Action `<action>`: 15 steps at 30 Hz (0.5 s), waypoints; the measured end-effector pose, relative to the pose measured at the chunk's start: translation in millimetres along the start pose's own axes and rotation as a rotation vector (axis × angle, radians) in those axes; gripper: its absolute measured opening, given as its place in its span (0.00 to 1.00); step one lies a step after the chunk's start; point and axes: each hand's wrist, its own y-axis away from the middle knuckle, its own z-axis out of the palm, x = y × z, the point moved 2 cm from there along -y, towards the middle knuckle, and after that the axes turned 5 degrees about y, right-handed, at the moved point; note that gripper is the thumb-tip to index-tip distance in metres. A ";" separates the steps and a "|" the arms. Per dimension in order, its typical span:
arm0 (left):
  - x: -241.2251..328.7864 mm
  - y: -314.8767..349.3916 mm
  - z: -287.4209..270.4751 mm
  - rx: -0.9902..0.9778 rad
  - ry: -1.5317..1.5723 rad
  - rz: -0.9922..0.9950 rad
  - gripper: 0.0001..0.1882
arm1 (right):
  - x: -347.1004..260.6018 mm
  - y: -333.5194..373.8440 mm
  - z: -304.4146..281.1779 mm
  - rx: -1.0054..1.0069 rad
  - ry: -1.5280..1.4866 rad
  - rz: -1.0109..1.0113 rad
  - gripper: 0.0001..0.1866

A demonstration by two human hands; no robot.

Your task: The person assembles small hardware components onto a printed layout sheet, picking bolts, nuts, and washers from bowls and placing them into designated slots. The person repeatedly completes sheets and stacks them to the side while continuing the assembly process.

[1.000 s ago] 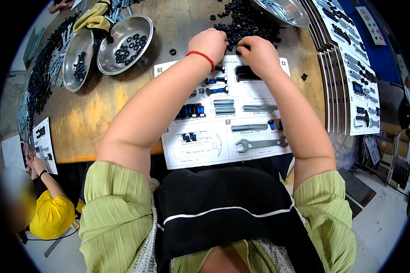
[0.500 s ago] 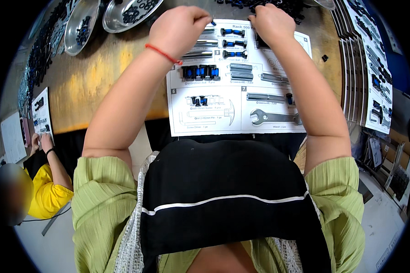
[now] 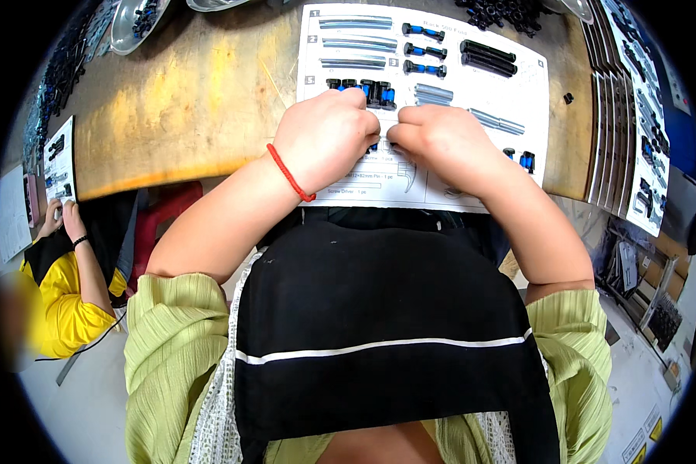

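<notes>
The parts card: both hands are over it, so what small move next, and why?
Probably settle the small blue-and-black fastener onto the card before lifting away: it shows right beside the left hand, the right hand is close by, and whether either grips it is hidden.

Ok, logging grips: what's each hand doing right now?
Left hand: curled over the printed card; contents can't be told.
Right hand: curled beside the left; contents hidden too.
</notes>
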 end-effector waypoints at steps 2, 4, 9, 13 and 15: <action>2.6 1.1 -0.8 0.019 0.007 -0.002 0.03 | -5.0 0.3 2.5 0.017 0.011 -0.019 0.06; 1.6 3.4 -1.3 0.067 0.041 0.005 0.03 | -6.5 1.9 4.7 0.061 -0.034 -0.006 0.08; 8.6 17.3 -5.8 0.204 0.271 0.044 0.09 | -15.1 20.9 5.5 0.202 -0.196 0.230 0.09; 14.0 22.7 12.6 0.256 0.250 0.129 0.09 | -26.5 27.3 16.4 0.197 -0.199 0.311 0.09; 15.4 24.5 18.0 0.284 0.176 0.085 0.11 | -28.9 23.9 23.5 0.194 -0.208 0.319 0.10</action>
